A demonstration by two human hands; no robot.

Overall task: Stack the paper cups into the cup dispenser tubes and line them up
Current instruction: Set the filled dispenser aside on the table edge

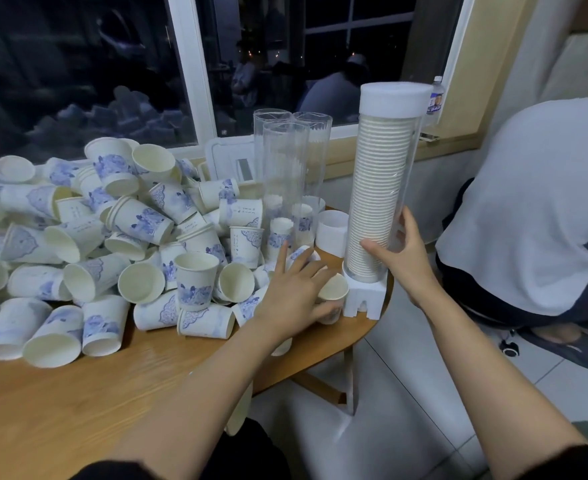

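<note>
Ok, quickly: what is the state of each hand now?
Left hand: spread over the loose cups; a grip cannot be told.
Right hand: holds the filled dispenser tube.

Filled tube (pixel 379 188): standing tall on the far right, clear, packed with nested white cups, white cap (pixel 394 98) on top, white base (pixel 363 301) below.
Clear tubes (pixel 287 161): three, upright, clustered left of it.
Loose cups (pixel 95 237): huge heap, white with blue print, mostly toppled.
Lone cup (pixel 334 289): on its side, right beside the base.
</note>
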